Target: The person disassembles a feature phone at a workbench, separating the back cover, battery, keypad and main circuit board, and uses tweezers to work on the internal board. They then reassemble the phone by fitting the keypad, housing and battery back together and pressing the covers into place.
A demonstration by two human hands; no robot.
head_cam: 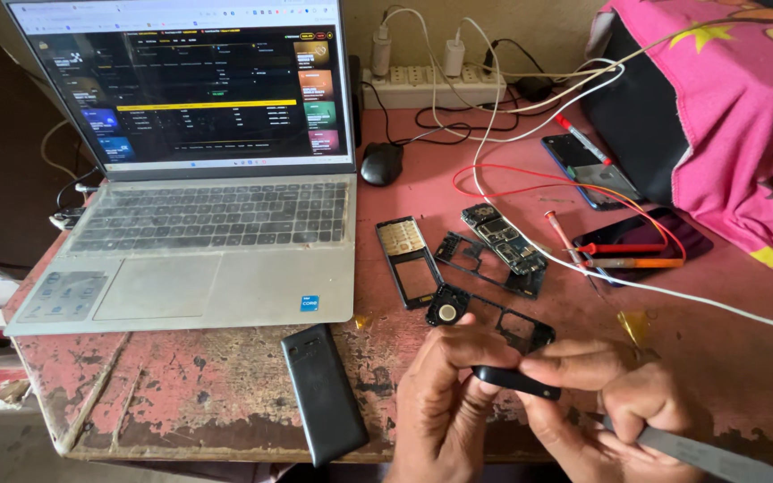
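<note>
Looks like a small phone-fixing spot at home: worn pink wooden table (181, 376), open grey laptop (199, 179), taken-apart black phone pieces (494, 259), red test wires (530, 179), white plug strip (431, 85).

Worn table (181, 394): open laptop (199, 241) at 10 o'clock. Computer mouse (381, 164) just beside its right edge, at 12. Power strip (431, 87) behind the mouse, against the wall, two chargers plugged in. Phone back cover (324, 394) at 7, before the laptop, at the near edge. Keypad front panel (407, 259) at centre; phone frame (485, 259) and circuit board (503, 237) just right of it. Test probes (628, 255) at 3, lying on a smartphone (655, 234); second smartphone (588, 170) behind, at 2. Cloth-covered box (717, 116) far right. Left hand (445, 407) and right hand (619, 402) at 5, pinching a phone frame piece (516, 382) between them; tweezers (700, 456) in the right.
</note>
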